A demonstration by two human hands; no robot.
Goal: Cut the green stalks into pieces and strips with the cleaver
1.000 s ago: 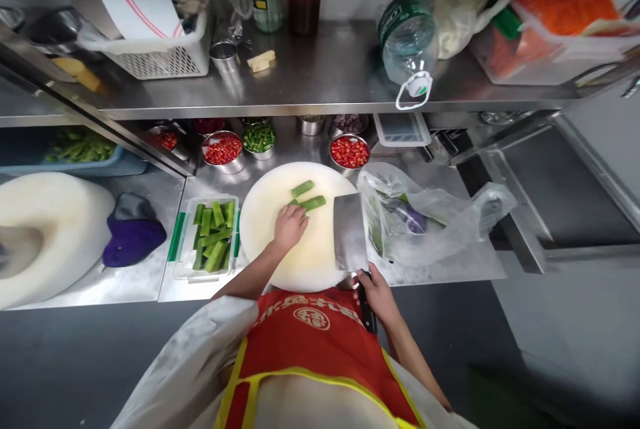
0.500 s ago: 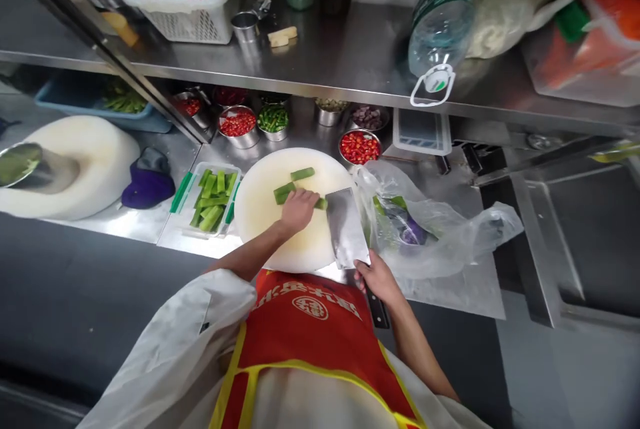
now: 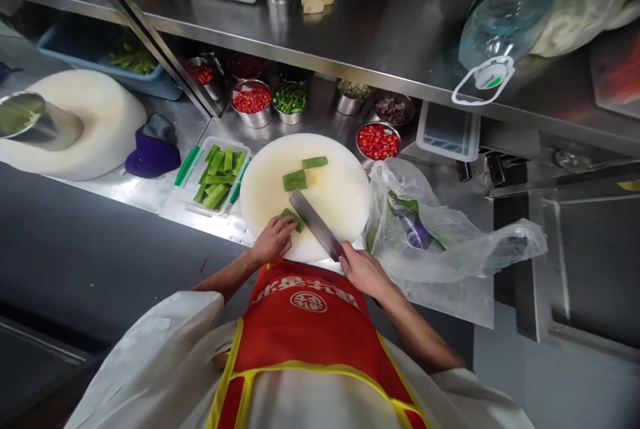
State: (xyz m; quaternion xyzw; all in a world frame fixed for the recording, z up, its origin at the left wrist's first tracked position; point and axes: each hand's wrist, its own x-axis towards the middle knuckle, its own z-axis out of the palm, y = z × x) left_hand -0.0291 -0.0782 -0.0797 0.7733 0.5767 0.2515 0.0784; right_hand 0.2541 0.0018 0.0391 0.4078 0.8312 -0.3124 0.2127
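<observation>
With fingers of the right hand [image 3: 367, 274] closed tightly around its grip end: a steel cleaver [image 3: 315, 224], seen almost on its thin edge, slanting over the board. With fingers of the left hand [image 3: 274, 240] bent and laid upon a flat green vegetable piece [image 3: 294, 218]; not possible to tell how firmly. Lying, this piece, just left of the blade, near the front of a round, thick, whitish cutting board [image 3: 345, 196] with pale yellow stains. Farther back on it, two smooth green pieces, one wide [image 3: 295, 180], one narrow [image 3: 315, 162].

On the red cloth apron [image 3: 300, 336] with yellow borders: white characters and a round emblem, too distorted for sure reading. On the clear bottle [image 3: 505, 22]: a dark green label, letters unclear.

Just beside the board's left edge, a clear plastic box [image 3: 191, 188] with green clips and cut green strips [image 3: 220, 179]. Close at the right edge, a crinkled transparent bag [image 3: 480, 252]. Behind, on the shiny metal surface [image 3: 320, 119], round bowls with chopped red chillies [image 3: 379, 141]. Open room: the board's right part and left rear.
</observation>
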